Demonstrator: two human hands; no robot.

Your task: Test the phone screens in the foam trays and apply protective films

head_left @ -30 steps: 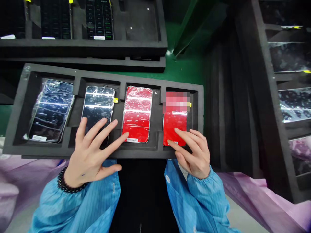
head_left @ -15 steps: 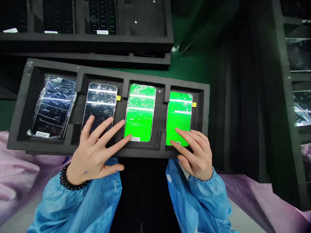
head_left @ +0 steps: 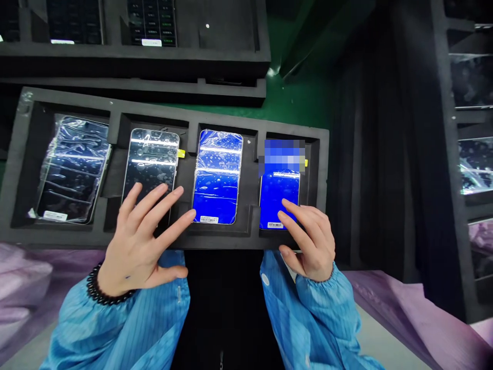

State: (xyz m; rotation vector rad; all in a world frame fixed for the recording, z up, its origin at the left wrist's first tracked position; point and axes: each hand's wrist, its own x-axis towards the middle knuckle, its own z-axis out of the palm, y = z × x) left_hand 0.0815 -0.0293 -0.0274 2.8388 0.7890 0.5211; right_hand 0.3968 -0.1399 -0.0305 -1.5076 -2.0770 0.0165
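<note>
A black foam tray (head_left: 246, 237) lies before me with phones in its slots. The leftmost slot holds a dark wrapped phone (head_left: 71, 167). Beside it a dark-screen phone (head_left: 151, 159) lies under my left hand (head_left: 140, 239), whose fingers are spread flat, the index tip reaching the lower left corner of a blue-lit phone (head_left: 217, 177). My right hand (head_left: 310, 241) rests open on the tray's front edge, fingertips touching the bottom of the rightmost blue-lit phone (head_left: 279, 198). Both sleeves are blue.
More black foam trays (head_left: 134, 67) with dark devices are stacked behind on the green surface (head_left: 296, 97). A tall foam rack (head_left: 435, 154) holding wrapped screens stands at the right. Purple plastic sheet (head_left: 23, 277) lies at the lower left and right.
The two lit phone screens went from red to green to blue. My hands stayed almost in place; the view shifted slightly.
</note>
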